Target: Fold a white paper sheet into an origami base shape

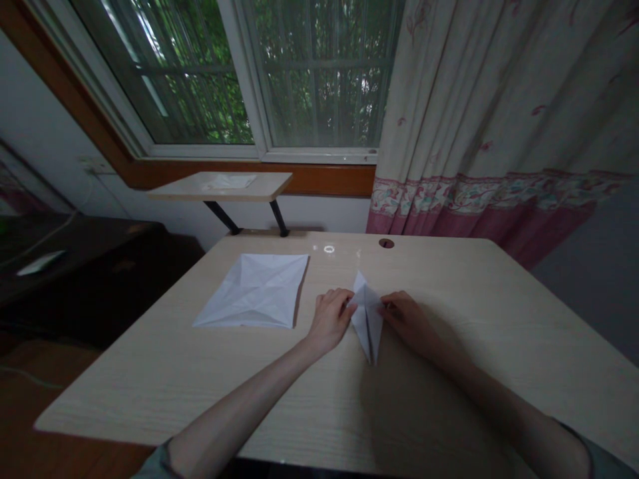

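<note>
A folded piece of white paper, long and diamond-shaped with a slit down its lower half, is held over the middle of the table. My left hand pinches its left edge between thumb and fingers. On the opposite edge my right hand has its fingertips closed on the paper. One point of the folded paper faces the window; the split end faces me. To the left of my left hand lies a creased square sheet of white paper, spread out on the tabletop.
The pale wooden table has a round cable hole near its back edge. At the back left, a small raised shelf carries more white paper. A patterned curtain hangs behind on the right, beside a window.
</note>
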### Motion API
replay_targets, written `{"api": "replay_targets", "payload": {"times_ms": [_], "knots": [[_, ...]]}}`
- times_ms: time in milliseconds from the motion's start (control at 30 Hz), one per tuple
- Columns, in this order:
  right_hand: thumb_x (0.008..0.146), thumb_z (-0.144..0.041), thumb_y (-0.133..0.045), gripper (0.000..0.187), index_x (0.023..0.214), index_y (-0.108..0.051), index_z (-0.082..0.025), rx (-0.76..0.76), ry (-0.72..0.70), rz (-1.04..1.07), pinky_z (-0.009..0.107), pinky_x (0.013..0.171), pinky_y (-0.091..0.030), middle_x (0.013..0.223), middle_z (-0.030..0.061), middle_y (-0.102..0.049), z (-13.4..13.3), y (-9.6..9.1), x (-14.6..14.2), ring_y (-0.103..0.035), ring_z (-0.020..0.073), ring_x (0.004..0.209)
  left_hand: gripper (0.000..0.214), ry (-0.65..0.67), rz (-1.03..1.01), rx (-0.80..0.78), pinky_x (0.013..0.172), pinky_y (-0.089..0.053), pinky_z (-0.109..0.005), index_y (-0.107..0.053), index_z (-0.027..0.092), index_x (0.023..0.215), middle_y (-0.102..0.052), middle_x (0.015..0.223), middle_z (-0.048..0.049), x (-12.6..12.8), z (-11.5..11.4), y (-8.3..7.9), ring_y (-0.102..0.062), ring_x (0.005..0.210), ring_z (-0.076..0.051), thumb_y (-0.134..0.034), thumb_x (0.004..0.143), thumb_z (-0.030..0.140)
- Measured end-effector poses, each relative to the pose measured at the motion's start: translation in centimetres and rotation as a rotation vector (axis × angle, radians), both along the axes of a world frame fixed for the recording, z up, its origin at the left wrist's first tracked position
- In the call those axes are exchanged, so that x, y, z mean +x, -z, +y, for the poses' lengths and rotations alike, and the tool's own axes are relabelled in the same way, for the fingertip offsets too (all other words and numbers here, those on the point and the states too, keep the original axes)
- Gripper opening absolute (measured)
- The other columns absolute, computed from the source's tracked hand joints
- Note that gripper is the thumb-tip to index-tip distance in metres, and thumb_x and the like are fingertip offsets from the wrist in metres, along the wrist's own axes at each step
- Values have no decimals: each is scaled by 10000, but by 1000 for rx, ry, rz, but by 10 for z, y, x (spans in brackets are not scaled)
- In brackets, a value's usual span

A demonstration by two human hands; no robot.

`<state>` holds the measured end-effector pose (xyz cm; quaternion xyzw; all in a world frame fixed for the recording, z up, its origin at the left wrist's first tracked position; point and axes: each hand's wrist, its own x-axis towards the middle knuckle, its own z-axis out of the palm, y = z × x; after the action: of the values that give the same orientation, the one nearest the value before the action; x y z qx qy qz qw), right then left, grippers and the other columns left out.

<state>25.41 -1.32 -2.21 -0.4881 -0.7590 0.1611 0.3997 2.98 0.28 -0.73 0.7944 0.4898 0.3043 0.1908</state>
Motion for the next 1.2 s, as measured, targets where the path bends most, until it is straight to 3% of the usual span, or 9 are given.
{"api": "replay_targets", "payload": {"times_ms": [200,433,633,867,1067,1200], "knots": [[898,-231,-550,106,858,-647,-246,-51,-21,46,373,745,-546,853,41,-664,-3,-7,3,-644,212,813,114,97,-147,36,866,-409,-368,-685,227,974,-701,963,-32,-1,-1,-2,-604,955,-219,-597,917,182],[872,-221,-557,132,934,-667,-256,-96,-41,143,395,794,-550,912,38,-694,-4,-11,7,-665,214,848,329,172,-304,24,876,-477,-365,-766,260,935,-685,935,-41,-1,-2,-2,-613,953,-209,-556,818,35],[891,-246,-537,174,1039,-629,-241,-74,39,183,396,793,-567,971,57,-720,-4,-3,3,-692,215,869,421,252,-350,-7,861,-505,-348,-783,259,915,-667,962,-46,-1,-5,-7,-613,965,-199,-517,741,-18],[897,-295,-555,178,1068,-592,-265,34,75,141,412,784,-584,923,47,-717,-18,-11,-4,-706,227,826,147,334,-380,-57,868,-510,-351,-699,203,913,-665,983,-72,-2,-17,-18,-630,943,-203,-557,921,239],[896,-283,-585,137,1029,-614,-269,30,30,193,394,784,-578,943,45,-707,-35,-21,-17,-690,226,849,166,294,-373,-38,824,-503,-325,-620,200,825,-657,957,-45,0,-24,-24,-620,900,-188,-660,888,349],[890,-274,-593,63,944,-625,-268,-14,44,216,386,771,-570,897,37,-700,-35,-23,-23,-674,224,835,154,251,-381,-73,746,-513,-299,-600,198,789,-648,916,-31,2,-26,-28,-615,827,-173,-723,804,289]]}}
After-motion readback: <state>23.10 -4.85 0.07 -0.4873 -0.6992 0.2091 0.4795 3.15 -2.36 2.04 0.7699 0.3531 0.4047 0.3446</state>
